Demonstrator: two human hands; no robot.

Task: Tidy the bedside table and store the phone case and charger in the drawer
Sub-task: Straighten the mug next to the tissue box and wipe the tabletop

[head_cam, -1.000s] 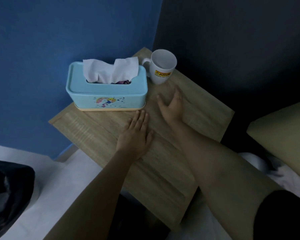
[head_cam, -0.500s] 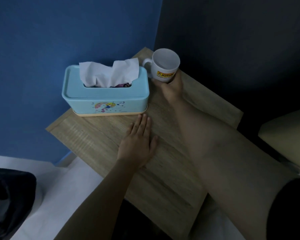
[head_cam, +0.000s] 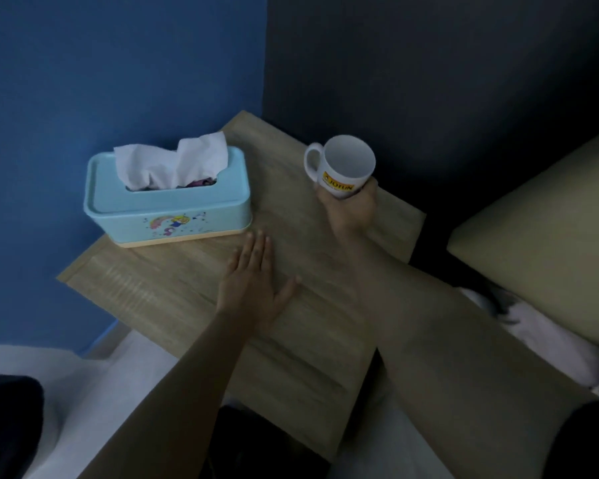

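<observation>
The right hand (head_cam: 351,209) has its fingers wrapped around the lower part of the white mug (head_cam: 341,165), clamped on it from the near side, with the handle pointing left toward the tissue box (head_cam: 168,198). A second ago this hand lay open on the wood short of the mug; half a second ago it closed on the mug where it stood in the far corner, right beside the tissue box. Now the mug sits over the right edge of the bedside table (head_cam: 173,292), well apart from the box. Whether its base touches the wood or is just lifted I cannot tell, since the hand covers it.

The left hand (head_cam: 256,288) lies flat on the table top near the middle, fingers together and thumb spread, holding nothing, just in front of the tissue box; it has barely shifted.

The tissue box stands along the far left edge against the blue wall, a tissue sticking up from its slot.

No phone case or charger shows on the table top, and the drawer front is not visible from here. So the moved mug looks like plain tidying of the surface; whether the storing is done cannot be judged.
</observation>
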